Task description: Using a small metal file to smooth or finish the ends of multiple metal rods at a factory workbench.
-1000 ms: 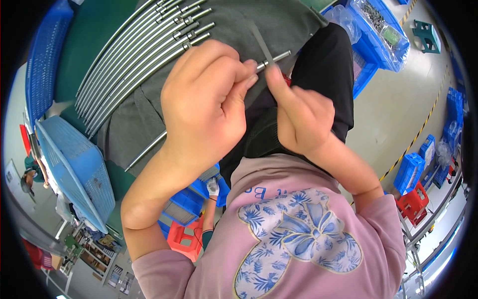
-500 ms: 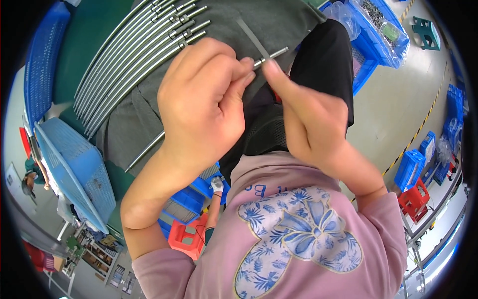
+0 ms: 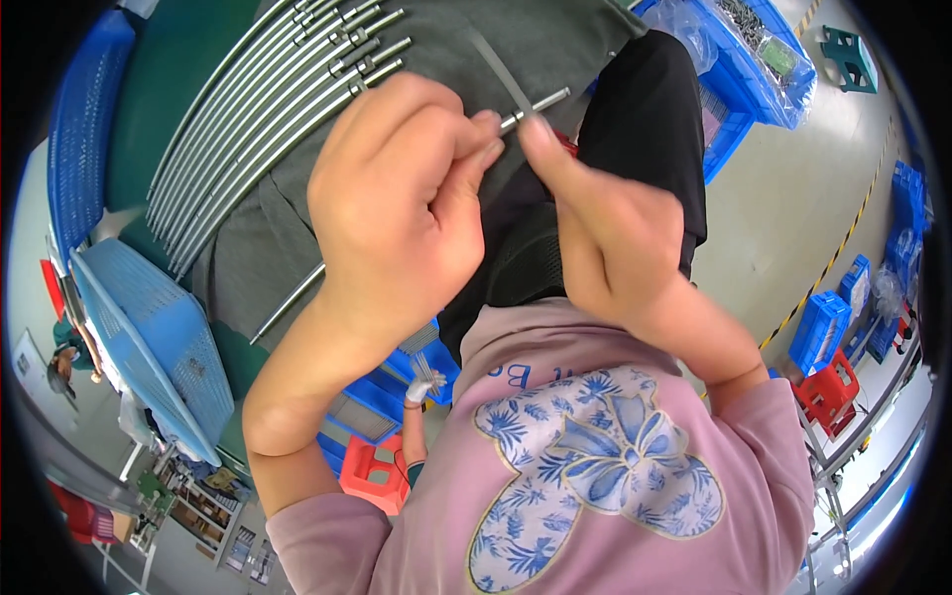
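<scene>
My left hand (image 3: 397,203) is closed around a thin shiny metal rod (image 3: 552,99). The rod's other end shows below that hand, pointing to the lower left. In my closed right hand (image 3: 620,233) is a narrow, flat grey strip (image 3: 500,71); its exact kind I cannot make out. The strip crosses the rod close to a collar near the rod's end, where my right thumb presses. Beyond my left hand, several similar metal rods (image 3: 253,124) with collars lie side by side on a dark grey cloth (image 3: 446,55).
On the left stand a light blue perforated basket (image 3: 159,337) and a darker blue one (image 3: 89,129) by the green tabletop (image 3: 134,159). A blue bin (image 3: 783,94) with small metal parts is at the upper right. Another person's gloved hand (image 3: 424,385) is near blue crates and a red stool (image 3: 372,471).
Both my hands have shifted very slightly to the left, with the rod and strip still held. The other person's gloved hand has moved a little down and left.
</scene>
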Available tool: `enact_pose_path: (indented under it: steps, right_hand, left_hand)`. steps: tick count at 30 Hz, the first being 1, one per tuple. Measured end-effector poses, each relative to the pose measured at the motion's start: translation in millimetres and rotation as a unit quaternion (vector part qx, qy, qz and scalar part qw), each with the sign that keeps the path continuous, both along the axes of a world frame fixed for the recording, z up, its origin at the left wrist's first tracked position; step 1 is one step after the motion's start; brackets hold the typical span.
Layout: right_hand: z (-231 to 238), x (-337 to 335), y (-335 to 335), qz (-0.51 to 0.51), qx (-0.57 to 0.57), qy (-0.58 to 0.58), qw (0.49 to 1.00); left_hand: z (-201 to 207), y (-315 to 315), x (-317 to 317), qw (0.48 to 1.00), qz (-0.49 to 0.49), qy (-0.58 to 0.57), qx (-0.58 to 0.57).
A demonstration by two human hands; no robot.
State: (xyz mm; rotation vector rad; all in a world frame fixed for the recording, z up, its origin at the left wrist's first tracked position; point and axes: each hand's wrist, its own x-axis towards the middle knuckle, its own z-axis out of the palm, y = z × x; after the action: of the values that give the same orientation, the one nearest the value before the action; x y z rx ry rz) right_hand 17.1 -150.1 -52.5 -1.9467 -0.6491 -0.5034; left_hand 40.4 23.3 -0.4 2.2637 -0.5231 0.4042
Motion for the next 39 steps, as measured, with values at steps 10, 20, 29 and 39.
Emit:
enact_pose_path:
  steps: [10, 20, 29, 39]
  right_hand:
    - [15, -28, -25, 0.070, -0.095, 0.140, 0.983]
    - [-18, -49, -40, 0.016, -0.110, 0.047, 0.993]
    - [-11, -48, -44, 0.062, -0.049, 0.053, 0.996]
    - [7, -10, -36, -0.016, -0.040, 0.025, 0.999]
  left_hand:
    - [-4, 1, 0, 1.000, 0.005, -0.005, -0.009]
    - [-1, 3, -2, 1.000, 0.001, 0.001, 0.013]
    - [2, 3, -4, 1.000, 0.008, 0.014, 0.013]
    - [0, 3, -7, 1.000, 0.015, 0.004, 0.014]
